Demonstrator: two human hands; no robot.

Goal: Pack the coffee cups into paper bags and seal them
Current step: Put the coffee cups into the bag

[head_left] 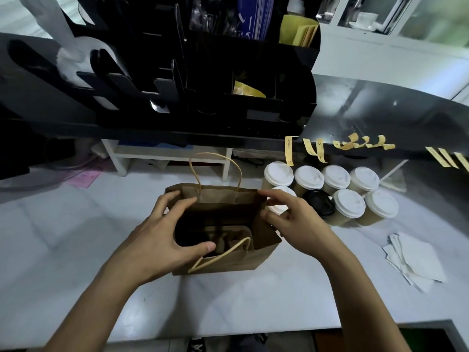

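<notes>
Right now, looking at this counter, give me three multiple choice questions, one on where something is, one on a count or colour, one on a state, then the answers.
1. Where do the coffee cups stand relative to the paper bag?
A. To its right
B. To its left
C. Inside it

2. How many cups have a black lid?
A. Four
B. One
C. None

3. What state is the bag in?
A. Folded flat
B. Sealed shut
C. Standing open

Answers: 1 A, the cups cluster right of the bag. 2 B, one dark lid sits among white ones. 3 C, the left hand and right hand hold its mouth apart.
</notes>
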